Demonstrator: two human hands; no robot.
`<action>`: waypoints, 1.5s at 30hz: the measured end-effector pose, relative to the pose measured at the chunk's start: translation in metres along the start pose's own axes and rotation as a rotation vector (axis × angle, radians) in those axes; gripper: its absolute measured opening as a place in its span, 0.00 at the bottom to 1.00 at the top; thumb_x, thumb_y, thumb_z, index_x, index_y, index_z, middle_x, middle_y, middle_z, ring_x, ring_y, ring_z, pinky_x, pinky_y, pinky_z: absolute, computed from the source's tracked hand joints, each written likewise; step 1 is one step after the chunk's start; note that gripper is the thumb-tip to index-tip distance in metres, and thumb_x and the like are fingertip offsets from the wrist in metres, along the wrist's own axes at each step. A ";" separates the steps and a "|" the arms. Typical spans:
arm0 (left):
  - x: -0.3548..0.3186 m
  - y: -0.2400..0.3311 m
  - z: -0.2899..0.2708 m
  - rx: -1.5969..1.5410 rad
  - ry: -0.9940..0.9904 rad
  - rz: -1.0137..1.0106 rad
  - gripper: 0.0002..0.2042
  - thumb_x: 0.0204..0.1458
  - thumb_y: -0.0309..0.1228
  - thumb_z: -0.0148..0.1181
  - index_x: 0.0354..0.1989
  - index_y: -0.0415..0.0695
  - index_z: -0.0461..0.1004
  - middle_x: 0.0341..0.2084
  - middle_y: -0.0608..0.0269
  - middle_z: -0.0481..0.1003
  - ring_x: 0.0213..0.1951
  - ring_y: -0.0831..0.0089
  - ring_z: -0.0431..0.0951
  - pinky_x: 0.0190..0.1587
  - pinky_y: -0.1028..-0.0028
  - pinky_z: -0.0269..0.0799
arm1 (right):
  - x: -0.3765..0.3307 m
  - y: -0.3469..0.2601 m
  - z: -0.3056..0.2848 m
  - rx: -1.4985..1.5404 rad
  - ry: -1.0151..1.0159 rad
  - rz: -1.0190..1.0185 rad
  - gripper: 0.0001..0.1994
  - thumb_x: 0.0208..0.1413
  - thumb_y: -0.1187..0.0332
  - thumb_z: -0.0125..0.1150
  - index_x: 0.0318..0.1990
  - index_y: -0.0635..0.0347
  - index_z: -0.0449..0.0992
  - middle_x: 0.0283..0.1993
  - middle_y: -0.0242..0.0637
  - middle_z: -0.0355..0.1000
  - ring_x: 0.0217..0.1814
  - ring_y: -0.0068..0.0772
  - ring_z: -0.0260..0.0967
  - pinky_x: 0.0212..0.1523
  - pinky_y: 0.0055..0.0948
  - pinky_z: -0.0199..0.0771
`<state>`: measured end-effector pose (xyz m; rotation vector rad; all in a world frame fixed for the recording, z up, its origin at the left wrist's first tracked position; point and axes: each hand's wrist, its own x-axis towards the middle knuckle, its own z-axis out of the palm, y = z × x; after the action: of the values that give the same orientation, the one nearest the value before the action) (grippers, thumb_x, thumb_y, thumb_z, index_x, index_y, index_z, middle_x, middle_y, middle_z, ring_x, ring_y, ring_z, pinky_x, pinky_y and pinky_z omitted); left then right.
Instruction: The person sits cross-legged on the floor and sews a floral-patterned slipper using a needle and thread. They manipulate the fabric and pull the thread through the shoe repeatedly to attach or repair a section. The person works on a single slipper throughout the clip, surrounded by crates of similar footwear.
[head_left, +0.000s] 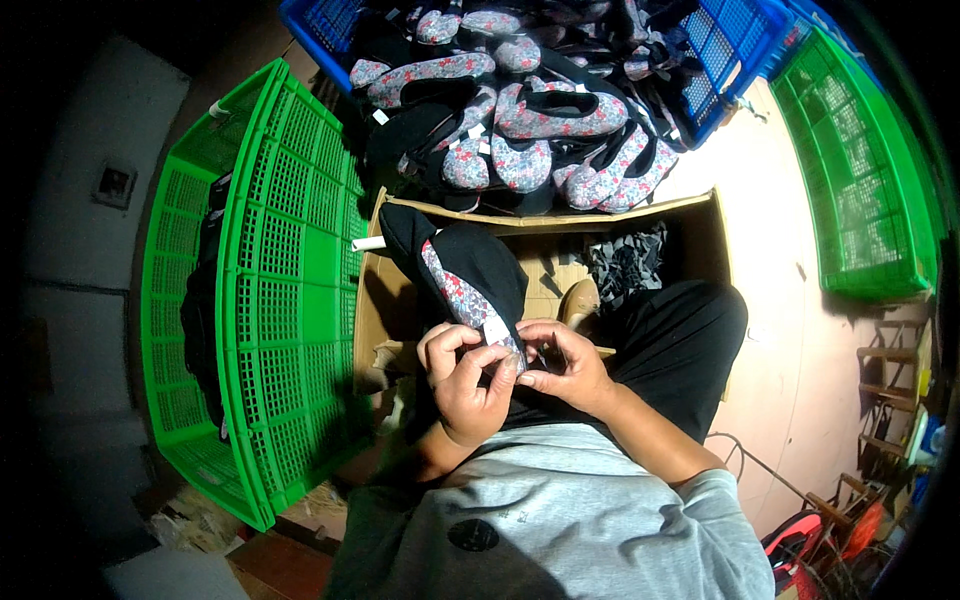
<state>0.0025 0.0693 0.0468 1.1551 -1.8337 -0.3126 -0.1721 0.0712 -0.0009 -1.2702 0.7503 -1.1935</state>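
both hands meet at chest height over the lap, holding one shoe upper [462,268], black fabric with a floral grey-red strip along its edge. left hand [462,378] grip is closed on the near end of the upper, fingers curled round the white tag [497,330] at that end, thumb on top. right hand [565,365] sits just right of it, touching the same end, thumb and forefinger pinched together at the edge of the fabric beside the tag; whether something small sits in that pinch, cannot tell. from the grip the upper runs up and away to the left, its far end hanging over the open cardboard box [690,205] that lies right beyond the hands. inside the box, right of the grip, a bundle of dark grey patterned scraps [625,262] and a tan shoe last [582,300] just past the right knuckles. black trouser leg [690,340] to the right of the hands, grey shirt [560,520] below them. beyond the box, well apart from the grip, a blue crate [725,50] heaped with more floral and black uppers [545,120]. left of the grip, close by the box, a green plastic crate [270,290] stands on its side with dark fabric in it; a second green crate [860,190] lies far right on the pinkish floor [790,330].
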 end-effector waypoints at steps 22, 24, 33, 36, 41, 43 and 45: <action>0.002 -0.013 0.008 -0.129 -0.028 0.000 0.05 0.54 0.26 0.61 0.35 0.40 0.72 0.41 0.57 0.63 0.45 0.62 0.64 0.52 0.67 0.61 | -0.005 -0.020 -0.021 -0.026 0.000 0.177 0.19 0.66 0.60 0.56 0.55 0.65 0.65 0.40 0.33 0.67 0.42 0.22 0.67 0.45 0.24 0.70; 0.006 -0.012 0.009 -0.121 -0.021 0.010 0.05 0.55 0.26 0.61 0.35 0.40 0.72 0.41 0.57 0.63 0.45 0.63 0.64 0.51 0.68 0.61 | -0.007 -0.021 -0.021 -0.107 -0.014 0.155 0.17 0.65 0.62 0.58 0.53 0.65 0.67 0.40 0.32 0.68 0.42 0.20 0.67 0.44 0.23 0.70; 0.008 -0.012 0.016 -0.164 0.022 -0.008 0.06 0.53 0.29 0.64 0.34 0.41 0.73 0.38 0.60 0.67 0.45 0.61 0.66 0.50 0.64 0.61 | -0.005 -0.022 -0.010 -0.155 0.078 0.095 0.14 0.60 0.65 0.65 0.46 0.65 0.73 0.37 0.33 0.74 0.38 0.19 0.71 0.39 0.22 0.73; 0.008 -0.013 0.017 -0.161 0.026 -0.001 0.06 0.53 0.29 0.64 0.34 0.42 0.73 0.37 0.60 0.67 0.45 0.61 0.66 0.50 0.64 0.61 | -0.005 -0.019 -0.010 -0.183 0.097 0.082 0.13 0.58 0.66 0.67 0.44 0.65 0.74 0.36 0.35 0.75 0.37 0.20 0.72 0.39 0.23 0.74; 0.010 -0.013 0.017 -0.157 0.026 0.011 0.06 0.52 0.29 0.65 0.34 0.42 0.73 0.37 0.60 0.67 0.44 0.61 0.67 0.50 0.64 0.61 | -0.004 -0.019 -0.008 -0.214 0.128 0.059 0.13 0.57 0.66 0.68 0.43 0.65 0.74 0.34 0.37 0.76 0.34 0.22 0.74 0.36 0.24 0.75; 0.010 -0.012 0.017 -0.157 0.022 0.007 0.06 0.52 0.29 0.65 0.33 0.42 0.74 0.36 0.60 0.67 0.43 0.61 0.67 0.50 0.64 0.61 | -0.003 -0.020 -0.008 -0.240 0.136 0.054 0.13 0.56 0.66 0.68 0.43 0.65 0.75 0.34 0.38 0.77 0.33 0.23 0.75 0.34 0.24 0.75; 0.011 -0.012 0.016 -0.149 -0.005 0.025 0.06 0.54 0.28 0.63 0.33 0.40 0.73 0.37 0.59 0.66 0.44 0.62 0.65 0.49 0.67 0.62 | -0.002 -0.020 -0.010 -0.300 0.126 0.032 0.13 0.55 0.66 0.69 0.42 0.65 0.75 0.33 0.39 0.77 0.33 0.24 0.75 0.34 0.25 0.75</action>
<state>-0.0047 0.0507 0.0367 1.0292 -1.7958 -0.4308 -0.1870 0.0720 0.0164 -1.4297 1.0690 -1.1737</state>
